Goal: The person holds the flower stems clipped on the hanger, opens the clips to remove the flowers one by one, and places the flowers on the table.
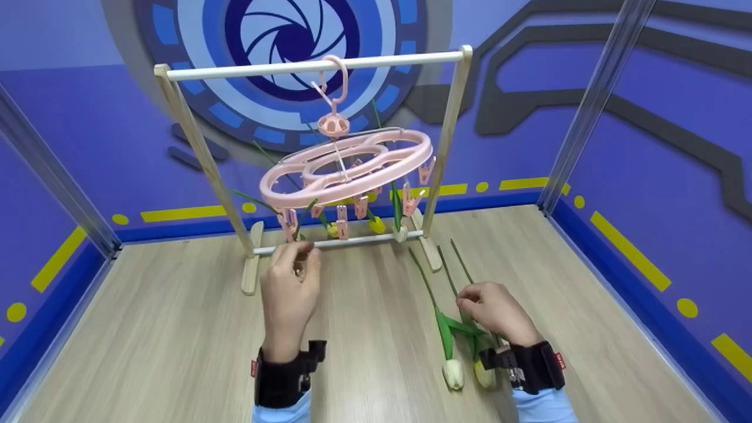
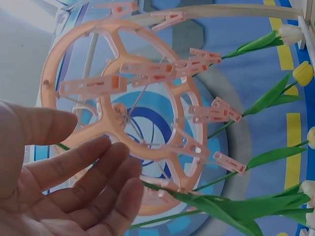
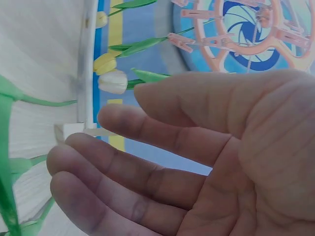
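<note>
Our left hand (image 1: 291, 296) and right hand (image 1: 500, 312) are relaxed, thumbs apart, holding nothing, and the tulips (image 1: 453, 374) lying beside and beneath our right fingers should prove light, pliant and soft-petalled, best pinched mid-stem.

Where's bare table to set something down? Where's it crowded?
Free: tabletop between left hand and loose tulips; left of that hand, toward the left wall; right of the right hand, toward the right wall. Crowded: around the right hand and loose tulips; beneath the pink hanger, with clips and hung tulips.
</note>
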